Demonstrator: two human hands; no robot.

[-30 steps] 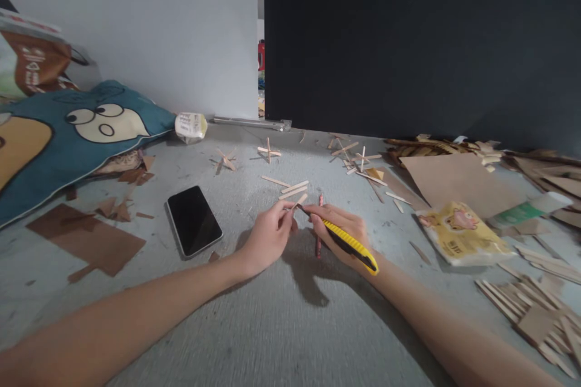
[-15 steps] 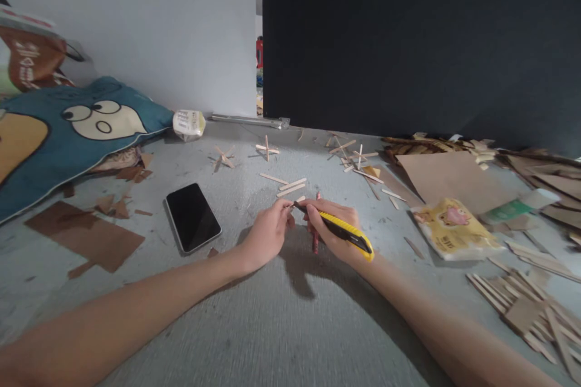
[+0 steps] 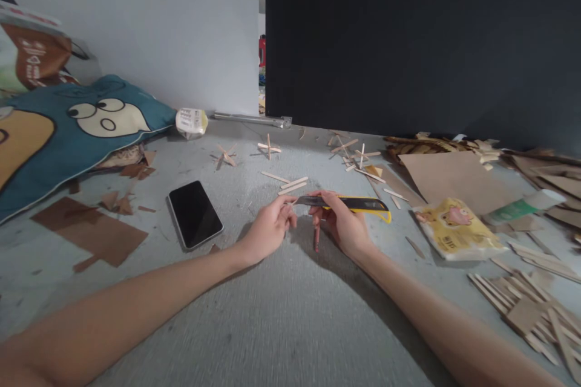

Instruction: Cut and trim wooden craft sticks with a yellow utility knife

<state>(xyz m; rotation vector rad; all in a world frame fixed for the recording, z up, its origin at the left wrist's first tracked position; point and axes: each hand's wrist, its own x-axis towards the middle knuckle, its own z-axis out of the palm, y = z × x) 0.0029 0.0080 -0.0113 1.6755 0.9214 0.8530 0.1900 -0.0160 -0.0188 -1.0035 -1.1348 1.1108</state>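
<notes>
My right hand [image 3: 342, 227] grips a yellow and black utility knife [image 3: 358, 202], held level with its blade end pointing left. My left hand [image 3: 267, 230] is pinched together right at the knife's tip; what its fingers hold is too small to make out. A thin red stick [image 3: 316, 237] lies on the grey floor [image 3: 281, 314] just under my right hand. A few loose wooden craft sticks [image 3: 293, 184] lie just beyond both hands.
A black phone [image 3: 195, 214] lies left of my hands. A blue cartoon cushion [image 3: 68, 133] and brown card scraps [image 3: 91, 236] sit at the left. A yellow snack packet [image 3: 458, 230], brown card sheet [image 3: 454, 178] and stick piles [image 3: 531, 308] are right. Glued stick crosses [image 3: 269, 148] lie farther back.
My right hand has swung the knife from pointing down-right to lying level, handle now to the right. My left hand stays pinched at the blade tip.
</notes>
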